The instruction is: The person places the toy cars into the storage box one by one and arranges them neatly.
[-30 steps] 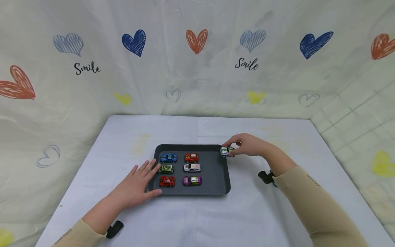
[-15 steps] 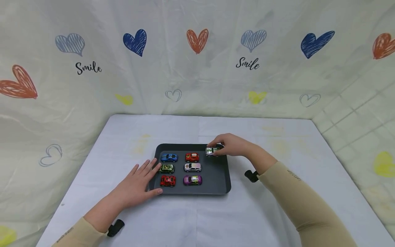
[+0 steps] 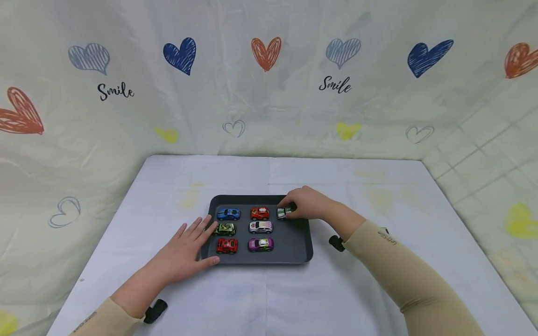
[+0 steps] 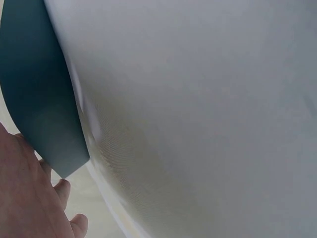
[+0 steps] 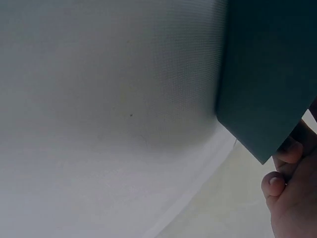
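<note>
A dark grey tray [image 3: 290,247] lies on the table with toy cars in it. At its back right, my right hand [image 3: 308,203] pinches a green and white toy car [image 3: 282,213], partly hidden by the fingers. My left hand [image 3: 185,249] rests with spread, straight fingers on the tray's left rim. Down the left side of the tray stand a blue car [image 3: 229,214], a green camouflage car [image 3: 225,229] and a red car [image 3: 227,246]. The middle column has a red car with a white patch [image 3: 259,213], a white car [image 3: 261,227] and a purple car [image 3: 260,245].
White cloth covers the table [image 3: 269,298]. Behind it hangs a pale backdrop [image 3: 290,102] printed with hearts. In the right wrist view, the tray's outer wall [image 5: 267,74] fills the upper right; the left wrist view shows its other end wall [image 4: 39,89].
My right hand has carried the green and white car leftward from over the tray's right corner, then lowered it beside the back red car. The left hand stays put.
</note>
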Available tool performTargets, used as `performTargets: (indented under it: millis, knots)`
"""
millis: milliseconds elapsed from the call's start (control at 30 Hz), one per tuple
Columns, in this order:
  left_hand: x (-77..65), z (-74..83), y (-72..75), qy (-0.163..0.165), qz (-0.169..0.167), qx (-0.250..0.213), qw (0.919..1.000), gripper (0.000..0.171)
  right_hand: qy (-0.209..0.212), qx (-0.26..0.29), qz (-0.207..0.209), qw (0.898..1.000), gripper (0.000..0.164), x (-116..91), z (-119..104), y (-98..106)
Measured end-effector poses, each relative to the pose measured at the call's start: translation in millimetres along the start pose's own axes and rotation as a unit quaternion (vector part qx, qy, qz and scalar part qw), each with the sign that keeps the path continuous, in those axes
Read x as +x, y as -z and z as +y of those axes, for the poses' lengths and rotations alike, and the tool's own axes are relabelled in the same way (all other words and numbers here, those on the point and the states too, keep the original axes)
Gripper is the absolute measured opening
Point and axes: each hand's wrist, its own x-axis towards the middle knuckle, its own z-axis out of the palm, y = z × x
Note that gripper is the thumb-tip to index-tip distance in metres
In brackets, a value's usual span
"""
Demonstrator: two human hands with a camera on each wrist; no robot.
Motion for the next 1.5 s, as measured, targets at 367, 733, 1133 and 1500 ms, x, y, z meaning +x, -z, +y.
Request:
performTargets:
  millis: [367,733,1133,1500]
  knots:
    - [0.8,0.4,-0.2,0.002,-0.001,0.002,1.0000,0.092,-0.007,-0.057,0.006,0.998,0.030,2,2,-5]
    - [0.9,-0.3,-0.2,0.002,0.001,-0.001,1.0000,0.092,0.007,-0.069,0.018,0.997,0.028,3,-1,-2]
    - [0.9,-0.2,-0.6,0.002,-0.001,0.002,1.0000,0.092,0.027,-0.018,0.046,0.998,0.031,-5,5,7]
    - [0.1,0.3,1.2,0.002,-0.001,0.000,1.0000,0.092,-0.001,0.047,0.070,0.996,0.032,-26,14,16]
